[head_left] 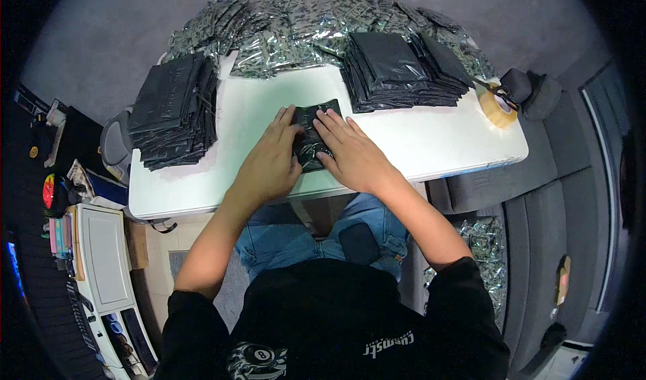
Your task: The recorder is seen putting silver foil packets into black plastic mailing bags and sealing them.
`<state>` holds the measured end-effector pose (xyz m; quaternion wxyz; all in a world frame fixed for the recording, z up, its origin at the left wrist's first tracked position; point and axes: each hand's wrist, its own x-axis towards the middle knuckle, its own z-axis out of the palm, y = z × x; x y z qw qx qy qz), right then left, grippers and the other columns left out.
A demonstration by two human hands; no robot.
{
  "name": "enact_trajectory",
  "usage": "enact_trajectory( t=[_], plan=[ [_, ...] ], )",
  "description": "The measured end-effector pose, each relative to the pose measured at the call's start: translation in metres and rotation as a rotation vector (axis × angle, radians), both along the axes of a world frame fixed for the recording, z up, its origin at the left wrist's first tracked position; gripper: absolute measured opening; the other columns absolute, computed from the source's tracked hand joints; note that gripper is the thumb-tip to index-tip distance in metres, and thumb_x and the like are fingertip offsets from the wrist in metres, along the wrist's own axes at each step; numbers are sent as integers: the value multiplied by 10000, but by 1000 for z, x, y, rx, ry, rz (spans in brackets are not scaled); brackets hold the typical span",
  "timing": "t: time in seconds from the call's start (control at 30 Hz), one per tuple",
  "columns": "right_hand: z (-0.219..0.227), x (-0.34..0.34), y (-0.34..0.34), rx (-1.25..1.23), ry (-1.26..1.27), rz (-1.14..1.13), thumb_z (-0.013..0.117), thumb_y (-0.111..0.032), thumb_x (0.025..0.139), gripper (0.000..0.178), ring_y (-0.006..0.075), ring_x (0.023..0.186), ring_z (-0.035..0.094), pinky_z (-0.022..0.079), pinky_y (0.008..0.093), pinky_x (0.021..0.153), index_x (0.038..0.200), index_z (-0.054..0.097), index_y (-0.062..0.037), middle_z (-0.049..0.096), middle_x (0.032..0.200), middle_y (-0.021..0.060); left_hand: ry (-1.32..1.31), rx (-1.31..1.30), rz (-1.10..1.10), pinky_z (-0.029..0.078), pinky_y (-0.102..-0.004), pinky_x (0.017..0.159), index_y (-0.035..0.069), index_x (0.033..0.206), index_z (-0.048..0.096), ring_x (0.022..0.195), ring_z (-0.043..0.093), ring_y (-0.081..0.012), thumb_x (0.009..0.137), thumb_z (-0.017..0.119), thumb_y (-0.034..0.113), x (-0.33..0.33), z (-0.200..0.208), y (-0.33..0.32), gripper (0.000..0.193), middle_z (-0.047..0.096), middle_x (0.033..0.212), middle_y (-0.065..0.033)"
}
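A small black plastic-wrapped packet (310,136) lies on the white table (262,96) in front of me, its glossy film creased. My left hand (271,156) rests along the packet's left side, fingers stretched out and thumb by its edge. From the right, my right hand (355,152) lies over the packet's right edge with its fingers extended and apart. Both hands press on the packet from above without wrapping round it. Part of the packet is hidden under the fingers.
Stacks of flat black packages stand at the left (168,111) and back right (387,70). Shiny camouflage-patterned packets (289,33) pile along the far edge. A tape roll (496,111) and black scissors (501,96) lie at the right end. A grey sofa (538,198) stands beyond.
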<state>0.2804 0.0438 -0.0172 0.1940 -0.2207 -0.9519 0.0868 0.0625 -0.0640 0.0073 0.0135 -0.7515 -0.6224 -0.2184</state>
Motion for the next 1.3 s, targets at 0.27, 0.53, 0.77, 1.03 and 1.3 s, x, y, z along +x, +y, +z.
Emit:
enact_trajectory(
  t=[0.27, 0.53, 0.77, 1.03, 1.3],
  plan=[
    [0, 2, 0, 25, -67, -25, 559, -372, 1114, 689, 355, 1674, 299, 243, 552, 1359, 1644, 448, 55, 400, 1756, 211, 75, -162, 77, 241, -619, 1346, -41, 1711, 309, 1672, 270, -442, 1054, 575, 245, 23, -17, 14, 764, 287, 1794, -268],
    [6, 16, 3, -68, -39, 1, 553, -312, 1127, 656, 337, 1681, 291, 224, 512, 1372, 1672, 418, 27, 381, 1769, 195, 150, -194, 82, 238, -609, 1348, -23, 1730, 276, 1674, 280, -419, 1126, 495, 259, 14, -12, 6, 701, 290, 1810, -216],
    [-5, 28, 10, -61, 11, 31, 521, -340, 1144, 607, 330, 1675, 309, 240, 531, 1365, 1643, 484, 4, 420, 1758, 170, -39, -175, 85, 434, -540, 1231, -18, 1424, 668, 1456, 567, -408, 1041, 669, 147, 3, 22, 19, 416, 638, 1516, -236],
    [-26, 62, 10, -81, 0, -21, 573, -314, 1115, 617, 338, 1654, 353, 254, 551, 1359, 1668, 469, -63, 423, 1761, 152, -545, -40, -214, 564, -343, 818, -4, 1027, 825, 843, 736, -207, 948, 809, 69, 98, 69, 47, 109, 787, 900, -124],
    [-68, 39, 18, -56, 391, 166, 519, -396, 1118, 645, 319, 1670, 335, 287, 607, 1331, 1668, 451, -67, 416, 1765, 158, -461, -196, -564, 546, -332, 743, 14, 954, 829, 791, 722, -203, 939, 833, 163, 274, 97, 118, 150, 785, 877, -115]
  ],
)
